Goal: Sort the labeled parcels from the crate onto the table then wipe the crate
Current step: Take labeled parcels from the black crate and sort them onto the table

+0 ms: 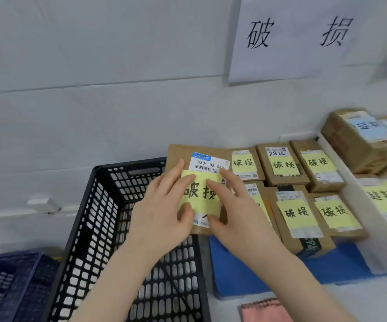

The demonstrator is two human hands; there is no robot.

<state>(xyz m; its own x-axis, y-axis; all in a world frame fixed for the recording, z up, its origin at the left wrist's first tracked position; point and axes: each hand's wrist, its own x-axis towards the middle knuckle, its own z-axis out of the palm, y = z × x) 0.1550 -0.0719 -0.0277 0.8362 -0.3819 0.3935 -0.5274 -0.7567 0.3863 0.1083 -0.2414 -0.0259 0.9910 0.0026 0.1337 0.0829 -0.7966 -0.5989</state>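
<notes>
Brown parcel with yellow note held over right rim of black crate, pinched at sides by fingers of left hand and right hand; sorted parcels ranged right on tabletop.

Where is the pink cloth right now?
In the head view the pink cloth lies at the bottom edge, right of the black crate, just in front of the blue mat.
</notes>
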